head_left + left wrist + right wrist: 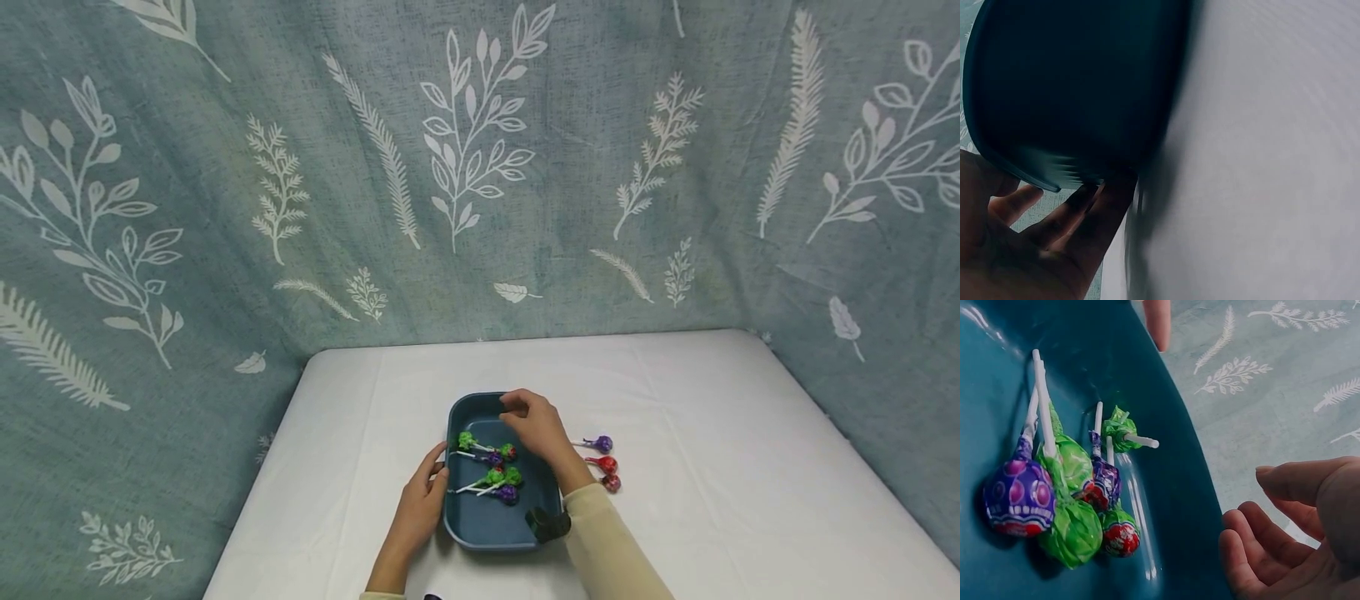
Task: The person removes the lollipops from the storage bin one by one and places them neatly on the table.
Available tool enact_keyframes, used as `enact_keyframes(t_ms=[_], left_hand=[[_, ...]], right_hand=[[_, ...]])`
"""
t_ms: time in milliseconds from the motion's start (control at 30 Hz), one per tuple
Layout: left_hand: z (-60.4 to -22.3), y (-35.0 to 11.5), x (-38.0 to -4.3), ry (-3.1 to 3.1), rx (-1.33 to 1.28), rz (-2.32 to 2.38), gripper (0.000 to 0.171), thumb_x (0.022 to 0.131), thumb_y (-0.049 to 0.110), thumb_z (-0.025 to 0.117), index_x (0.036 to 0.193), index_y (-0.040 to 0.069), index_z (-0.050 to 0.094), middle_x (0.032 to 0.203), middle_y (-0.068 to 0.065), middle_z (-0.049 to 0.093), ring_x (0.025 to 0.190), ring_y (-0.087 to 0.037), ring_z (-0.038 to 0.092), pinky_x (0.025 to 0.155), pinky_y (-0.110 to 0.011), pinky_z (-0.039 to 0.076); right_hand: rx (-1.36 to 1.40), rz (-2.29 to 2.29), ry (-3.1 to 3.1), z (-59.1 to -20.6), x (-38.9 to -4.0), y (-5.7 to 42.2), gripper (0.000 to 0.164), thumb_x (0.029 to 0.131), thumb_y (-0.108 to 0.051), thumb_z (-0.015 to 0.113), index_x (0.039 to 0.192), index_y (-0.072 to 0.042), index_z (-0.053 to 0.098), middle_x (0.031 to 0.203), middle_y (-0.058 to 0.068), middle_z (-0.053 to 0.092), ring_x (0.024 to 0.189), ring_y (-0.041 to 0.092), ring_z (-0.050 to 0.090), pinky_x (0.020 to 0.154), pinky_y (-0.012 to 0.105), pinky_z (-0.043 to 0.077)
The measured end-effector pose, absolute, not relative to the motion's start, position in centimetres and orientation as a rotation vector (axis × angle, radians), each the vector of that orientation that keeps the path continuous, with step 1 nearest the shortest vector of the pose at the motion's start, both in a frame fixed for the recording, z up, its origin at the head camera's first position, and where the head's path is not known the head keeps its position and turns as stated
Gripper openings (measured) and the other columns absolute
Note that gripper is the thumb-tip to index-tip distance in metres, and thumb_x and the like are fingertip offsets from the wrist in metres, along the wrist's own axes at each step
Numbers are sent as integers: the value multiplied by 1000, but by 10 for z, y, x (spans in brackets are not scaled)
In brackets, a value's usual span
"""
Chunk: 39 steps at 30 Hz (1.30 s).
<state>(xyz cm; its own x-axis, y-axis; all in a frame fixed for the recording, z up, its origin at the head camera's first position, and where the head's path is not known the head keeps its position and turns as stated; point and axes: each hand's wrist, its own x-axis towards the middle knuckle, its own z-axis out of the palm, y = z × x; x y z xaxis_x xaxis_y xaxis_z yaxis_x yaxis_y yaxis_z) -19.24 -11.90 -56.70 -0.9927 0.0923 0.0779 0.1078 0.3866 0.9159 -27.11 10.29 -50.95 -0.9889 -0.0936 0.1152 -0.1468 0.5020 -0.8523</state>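
Note:
A dark blue tray [480, 529] with rounded corners stands on the white table. Several wrapped lollipops lie inside it, among them a green one [1072, 534] and a purple one [1019, 497], most sticks pointing left in the head view. My left hand [420, 504] touches the tray's left side; in the left wrist view its extended fingers [1110, 206] rest against the outer wall. Above the tray's far right part hovers my right hand [538, 423], fingers loosely bent, holding nothing. In the right wrist view, a gap shows between its thumb [1291, 478] and the other fingers.
To the right of the tray, a purple lollipop [603, 444], a red lollipop [607, 464] and a darker red lollipop [611, 482] lie on the white tablecloth [735, 467]. A green leaf-patterned curtain [480, 275] hangs behind the table. A dark object [547, 525] sits by the right sleeve.

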Motion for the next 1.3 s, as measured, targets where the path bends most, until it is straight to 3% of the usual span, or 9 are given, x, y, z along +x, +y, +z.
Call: enact_keyframes(t_ms=[267, 600, 1300], left_hand=[[-565, -119, -193, -2614, -171, -1735, 45, 109, 18, 46, 153, 12, 44, 134, -25, 60, 115, -38, 65, 99, -59, 46], [-563, -118, -192, -2610, -193, -1716, 44, 108, 14, 46, 152, 10, 45, 131, -26, 60, 111, -38, 67, 94, -58, 49], [-563, -119, -192, -2614, -215, -1717, 44, 109, 14, 44, 152, 8, 43, 130, -25, 61, 109, -35, 68, 92, -55, 49]], right_hand=[[291, 1518, -2681, -516, -282, 95, 26, 91, -2, 70, 118, 1, 68, 113, 16, 70, 103, 33, 69, 89, 48, 54], [329, 1460, -2802, -526, -292, 82, 24, 92, -5, 71, 116, -7, 72, 113, 11, 71, 104, 29, 67, 88, 47, 53], [513, 1283, -3018, -538, -304, 62, 29, 87, 1, 71, 115, -7, 73, 112, 11, 71, 103, 28, 66, 85, 45, 53]])
